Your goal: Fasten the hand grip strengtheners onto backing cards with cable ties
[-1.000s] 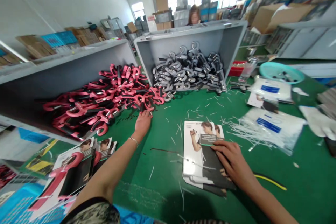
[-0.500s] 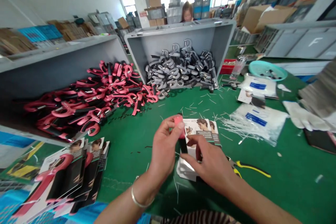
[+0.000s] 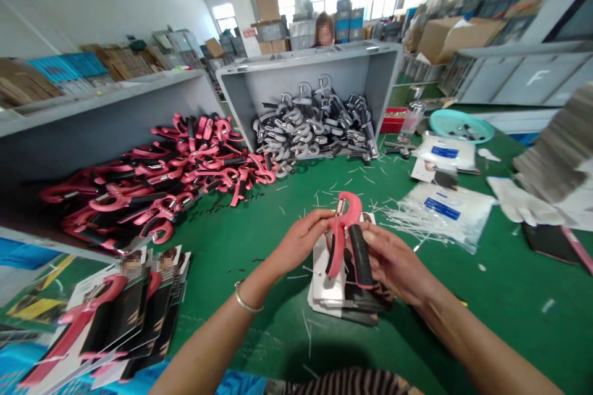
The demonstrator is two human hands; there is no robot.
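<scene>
Between my two hands is a pink and black hand grip strengthener (image 3: 354, 207), its spring at the top and its two handles pointing down toward me. My left hand (image 3: 308, 234) is closed on its left side near the spring. The fingers of my right hand (image 3: 386, 253) close on the black foam handle at the right. Directly beneath lies a stack of printed backing cards (image 3: 324, 293) on the green table, partly hidden by the grip strengthener and my right hand.
At left, a grey crate (image 3: 185, 89) holds pink grip strengtheners; another crate (image 3: 384, 74) holds grey ones. Carded pink grips (image 3: 134, 321) lie at front left. White ties (image 3: 403, 222), plastic bags (image 3: 458, 213) and a turquoise plate (image 3: 482, 126) are at right. A person (image 3: 324, 31) is behind the crates.
The grip strengthener has turned from edge-on to face me, so both handles and the spring show. My right hand has shifted right and now holds the black handle.
</scene>
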